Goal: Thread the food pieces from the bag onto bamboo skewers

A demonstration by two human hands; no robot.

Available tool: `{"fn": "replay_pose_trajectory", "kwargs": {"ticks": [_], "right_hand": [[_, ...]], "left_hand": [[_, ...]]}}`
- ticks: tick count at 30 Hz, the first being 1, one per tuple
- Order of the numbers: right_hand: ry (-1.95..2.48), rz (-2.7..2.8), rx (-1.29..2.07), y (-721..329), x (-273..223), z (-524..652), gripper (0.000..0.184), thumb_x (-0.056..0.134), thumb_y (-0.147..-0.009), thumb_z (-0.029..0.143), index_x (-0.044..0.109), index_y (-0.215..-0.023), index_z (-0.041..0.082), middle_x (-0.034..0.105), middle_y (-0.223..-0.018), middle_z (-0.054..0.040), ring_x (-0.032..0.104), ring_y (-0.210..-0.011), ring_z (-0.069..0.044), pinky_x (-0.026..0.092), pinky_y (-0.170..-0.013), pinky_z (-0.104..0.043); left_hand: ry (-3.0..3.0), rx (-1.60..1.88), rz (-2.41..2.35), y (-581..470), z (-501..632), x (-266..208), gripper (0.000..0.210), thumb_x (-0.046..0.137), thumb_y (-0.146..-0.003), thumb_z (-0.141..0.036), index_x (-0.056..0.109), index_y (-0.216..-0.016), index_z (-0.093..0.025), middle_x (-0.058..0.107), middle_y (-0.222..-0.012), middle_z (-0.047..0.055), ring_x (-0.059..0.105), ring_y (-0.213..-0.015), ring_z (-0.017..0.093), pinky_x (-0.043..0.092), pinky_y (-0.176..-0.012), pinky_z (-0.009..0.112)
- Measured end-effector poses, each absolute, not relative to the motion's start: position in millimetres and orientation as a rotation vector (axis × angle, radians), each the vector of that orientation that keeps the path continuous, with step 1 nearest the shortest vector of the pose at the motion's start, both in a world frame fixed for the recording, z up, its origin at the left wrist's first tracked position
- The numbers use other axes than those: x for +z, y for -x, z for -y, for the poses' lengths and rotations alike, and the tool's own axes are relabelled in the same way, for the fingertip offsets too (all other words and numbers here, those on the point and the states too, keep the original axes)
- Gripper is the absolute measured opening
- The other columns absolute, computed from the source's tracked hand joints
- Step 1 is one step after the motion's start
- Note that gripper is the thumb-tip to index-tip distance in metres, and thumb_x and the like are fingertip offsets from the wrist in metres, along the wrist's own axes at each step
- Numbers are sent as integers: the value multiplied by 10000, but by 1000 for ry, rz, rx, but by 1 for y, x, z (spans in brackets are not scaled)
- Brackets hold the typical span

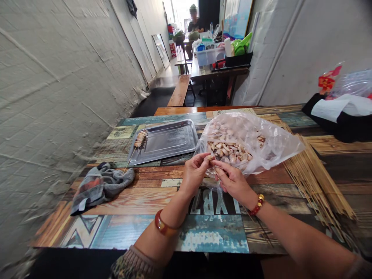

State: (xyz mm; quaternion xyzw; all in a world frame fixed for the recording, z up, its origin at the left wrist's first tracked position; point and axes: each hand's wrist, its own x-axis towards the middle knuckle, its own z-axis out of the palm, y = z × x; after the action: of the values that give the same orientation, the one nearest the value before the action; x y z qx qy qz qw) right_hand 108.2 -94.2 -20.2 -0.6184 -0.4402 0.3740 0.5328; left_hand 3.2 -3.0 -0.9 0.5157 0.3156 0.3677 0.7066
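Note:
In front of the plastic bag, my left hand (194, 170) pinches a small garlic clove (209, 157) between thumb and fingertips. My right hand (234, 182) is closed on thin bamboo skewers (263, 228), whose ends stick out below the wrist; how many it holds I cannot tell. The two hands nearly meet at the clove. Just beyond them lies the clear bag (270, 149), open toward me, with many loose garlic cloves (229, 151) inside. A metal tray (171, 141) to the left carries one skewer of threaded cloves (141, 138), its stick over the rim.
A bundle of bamboo skewers (319, 178) lies at the right. A grey cloth (103, 184) is on the left of the patterned table (151, 197). A black container (334, 120) stands far right. Beyond are a bench (180, 91), a second table with a plastic bin (210, 55), and a seated person (195, 26).

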Motion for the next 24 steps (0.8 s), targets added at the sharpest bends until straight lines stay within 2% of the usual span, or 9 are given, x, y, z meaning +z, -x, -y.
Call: {"fn": "replay_pose_trajectory", "kwargs": {"ticks": [10,14,17,21,24], "right_hand": [[1474,1078,830,-106,-20,93,298,432,-908,383,489,-1161,234,585,-752,-22,550,-563,-138,385,-426,-233],[1439,1074,896,-107,-17,94,389,437,-906,397,417,-1263,243,570,-759,-9,486,-464,-100,363,-396,-227],[1354,1054,1068,-111,-14,94,426,419,-907,435,389,-1291,251,544,-729,16,430,-398,-73,344,-377,-220],[1268,952,1253,-114,-8,95,457,394,-908,461,355,-1322,269,562,-774,9,451,-407,-70,323,-371,-213],[1283,970,1236,-114,-8,94,491,414,-900,450,335,-1341,250,557,-751,15,443,-393,-70,320,-370,-217]], "left_hand": [[-1067,783,-714,-5,5,-1,292,756,-670,-345,693,-863,-134,728,-794,55,664,-732,157,526,-740,291],[-1059,750,-689,-4,4,-1,287,748,-681,-343,690,-868,-134,724,-785,57,668,-741,161,523,-735,286],[-1059,709,-679,-2,2,-1,275,724,-706,-352,689,-873,-137,720,-789,55,660,-721,145,517,-727,273],[-1153,720,-689,1,1,1,273,694,-731,-365,684,-876,-133,710,-779,54,640,-688,135,510,-681,257],[-1249,750,-697,1,1,1,254,691,-724,-361,665,-830,-132,690,-718,41,606,-615,119,485,-609,236]]}}
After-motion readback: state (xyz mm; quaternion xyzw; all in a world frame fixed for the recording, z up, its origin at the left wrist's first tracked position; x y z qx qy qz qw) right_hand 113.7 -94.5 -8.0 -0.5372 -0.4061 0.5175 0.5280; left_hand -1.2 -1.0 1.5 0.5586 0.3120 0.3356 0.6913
